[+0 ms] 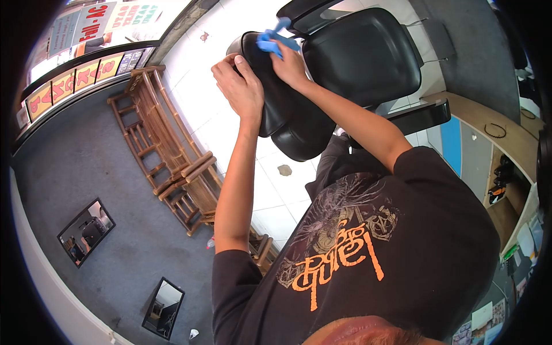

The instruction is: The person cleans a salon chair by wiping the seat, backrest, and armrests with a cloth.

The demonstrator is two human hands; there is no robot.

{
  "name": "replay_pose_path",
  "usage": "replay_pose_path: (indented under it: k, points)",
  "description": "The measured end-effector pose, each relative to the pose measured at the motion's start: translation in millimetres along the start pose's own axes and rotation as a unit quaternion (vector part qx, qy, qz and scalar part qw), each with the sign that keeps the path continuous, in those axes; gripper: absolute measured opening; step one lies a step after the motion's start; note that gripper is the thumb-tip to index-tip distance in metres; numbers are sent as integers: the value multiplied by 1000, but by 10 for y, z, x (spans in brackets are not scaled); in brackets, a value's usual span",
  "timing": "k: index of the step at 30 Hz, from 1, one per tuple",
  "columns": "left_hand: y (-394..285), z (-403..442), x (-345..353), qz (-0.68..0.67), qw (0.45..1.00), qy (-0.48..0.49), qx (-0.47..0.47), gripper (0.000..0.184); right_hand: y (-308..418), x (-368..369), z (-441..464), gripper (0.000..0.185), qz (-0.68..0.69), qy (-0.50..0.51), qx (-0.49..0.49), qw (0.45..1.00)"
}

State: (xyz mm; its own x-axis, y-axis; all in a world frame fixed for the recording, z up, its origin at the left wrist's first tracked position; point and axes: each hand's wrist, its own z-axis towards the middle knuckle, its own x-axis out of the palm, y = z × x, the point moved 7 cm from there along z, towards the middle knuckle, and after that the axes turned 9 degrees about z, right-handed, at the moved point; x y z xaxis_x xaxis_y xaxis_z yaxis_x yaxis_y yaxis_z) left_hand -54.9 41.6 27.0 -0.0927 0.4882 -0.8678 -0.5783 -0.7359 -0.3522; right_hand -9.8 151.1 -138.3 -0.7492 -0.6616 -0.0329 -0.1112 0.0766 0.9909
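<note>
Head view shows, from the left, two framed mirrors (86, 232) on the grey wall (126, 201), then a bamboo seat (152, 135) beside the white floor (190, 98). Left hand (241, 95) rests at the edge of the padded back (275, 106) of a black chair (362, 57), fingers bent, though how firm its grip is cannot be told; just beside it, the right hand (289, 64) has its grip around a bunched blue cloth (267, 43) over that same back. Farther right come the armrest (420, 118) and a wooden table (468, 113).
</note>
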Motion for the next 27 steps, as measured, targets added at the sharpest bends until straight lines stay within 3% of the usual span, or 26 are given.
replay_pose_path:
  k: [2,3,8,10,12,15,18,23,27]
  points:
    - [16,19,11,-9,1000,1,-4,35,629,56,8,38,61,-1,-182,981]
    - [18,18,17,-17,1000,5,-9,34,733,123,40,36,19,11,-263,964]
    - [-21,17,-10,-10,1000,3,1,34,383,99,339,30,82,17,-271,959]
    - [-25,14,-12,-7,1000,7,1,34,-86,124,522,29,28,31,-141,989]
    - [-24,11,-9,-8,1000,10,-3,34,-440,55,646,30,-14,0,-162,987]
    - [-16,15,5,-4,1000,11,0,35,-1281,-19,773,35,-67,14,-17,998]
    - [-21,22,-4,-6,1000,10,2,36,-1578,-42,730,38,-70,17,73,995]
    - [-6,4,12,-3,1000,14,0,37,-1843,-103,413,43,-44,9,156,987]
    - [-4,9,8,-7,1000,18,-7,37,-2804,-316,-377,50,-64,47,265,961]
